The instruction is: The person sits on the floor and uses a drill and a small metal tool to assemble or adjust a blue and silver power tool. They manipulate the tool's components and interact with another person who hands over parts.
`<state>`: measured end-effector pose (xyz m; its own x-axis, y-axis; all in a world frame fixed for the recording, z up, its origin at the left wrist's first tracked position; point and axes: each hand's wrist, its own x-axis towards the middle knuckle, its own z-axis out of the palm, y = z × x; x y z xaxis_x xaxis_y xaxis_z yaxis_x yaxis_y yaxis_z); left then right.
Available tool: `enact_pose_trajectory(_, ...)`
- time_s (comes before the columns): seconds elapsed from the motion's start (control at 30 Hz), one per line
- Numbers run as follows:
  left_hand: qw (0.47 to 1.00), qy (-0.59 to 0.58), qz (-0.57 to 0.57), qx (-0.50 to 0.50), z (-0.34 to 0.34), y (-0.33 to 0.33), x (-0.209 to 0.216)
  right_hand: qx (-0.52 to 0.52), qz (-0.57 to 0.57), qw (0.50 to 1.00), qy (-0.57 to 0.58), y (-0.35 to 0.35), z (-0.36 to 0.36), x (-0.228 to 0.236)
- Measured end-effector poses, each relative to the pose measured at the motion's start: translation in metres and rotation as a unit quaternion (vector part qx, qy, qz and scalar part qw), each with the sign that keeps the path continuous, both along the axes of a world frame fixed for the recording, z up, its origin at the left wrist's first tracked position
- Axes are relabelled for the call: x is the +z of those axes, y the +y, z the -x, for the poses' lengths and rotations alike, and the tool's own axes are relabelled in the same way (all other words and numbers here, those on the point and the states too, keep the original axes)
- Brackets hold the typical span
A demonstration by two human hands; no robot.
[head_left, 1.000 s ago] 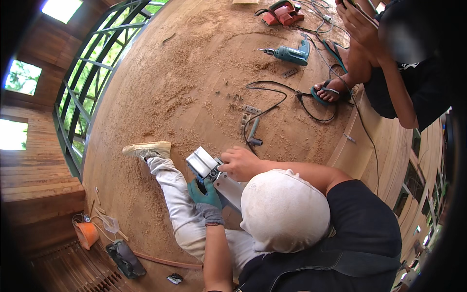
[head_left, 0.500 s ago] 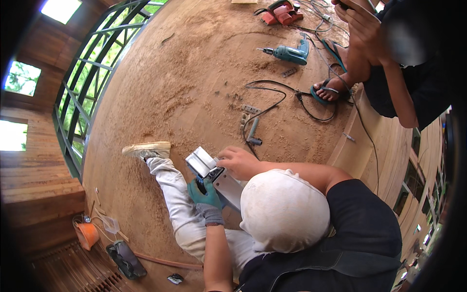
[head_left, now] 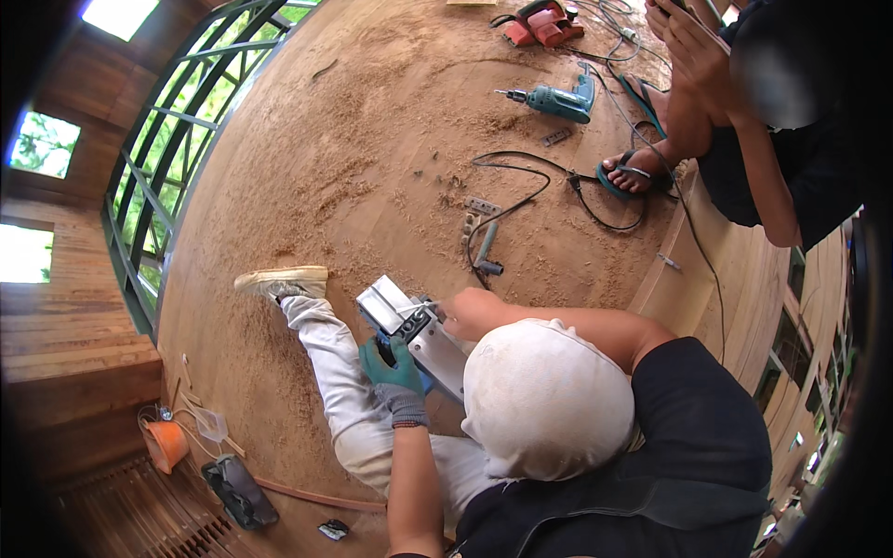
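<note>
An upturned electric planer [head_left: 437, 358] rests across my lap, its pale metal sole facing up and blue body showing along the side. My left hand [head_left: 395, 365], in a green and grey work glove, wraps round the blue body near the front sole plate [head_left: 386, 300]. My bare right hand [head_left: 468, 312] is beside the dark cutter slot [head_left: 414, 324] at the planer's middle. Its fingers are curled and partly blurred, with something small and dark by the fingertips that I cannot make out. A white cloth cap [head_left: 549, 409] hides the planer's rear end.
Wood shavings cover the floor. Ahead lie a teal drill [head_left: 558, 99], a red power tool [head_left: 539, 23], a power strip [head_left: 470, 228], a grey pipe piece [head_left: 486, 251] and black cords [head_left: 521, 167]. Another person's hands [head_left: 693, 46] are at upper right. An orange container [head_left: 166, 445] stands left.
My right hand has drawn back a little to the right with its fingers curled, uncovering the cutter slot. The planer has shifted very slightly; my left hand keeps its hold.
</note>
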<state>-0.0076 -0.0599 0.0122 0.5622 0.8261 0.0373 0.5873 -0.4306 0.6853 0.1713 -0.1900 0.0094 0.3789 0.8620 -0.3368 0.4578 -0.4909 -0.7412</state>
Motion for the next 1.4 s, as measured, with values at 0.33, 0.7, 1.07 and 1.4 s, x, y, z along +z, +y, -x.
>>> enact_pose_trajectory(0.33, 1.000, -0.018, -0.002, 0.003, 0.006, 0.001, -0.010, -0.078, -0.063, 0.988, 0.119, 0.036, -0.008, 0.028)
enact_pose_trajectory(0.7, 0.999, 0.002, 0.026, 0.020, 0.001, 0.005, -0.008, 0.021, 0.122, 0.991, 0.058, 0.003, -0.014, 0.027)
enact_pose_trajectory(1.07, 0.999, -0.025, 0.033, -0.016, 0.004, 0.002, -0.007, 0.164, -0.072, 0.975, 0.132, 0.022, -0.013, 0.035)
enact_pose_trajectory(1.4, 1.000, -0.022, 0.015, -0.015, 0.001, 0.001, -0.006, -0.112, -0.070, 0.978, 0.160, 0.016, -0.022, 0.016)
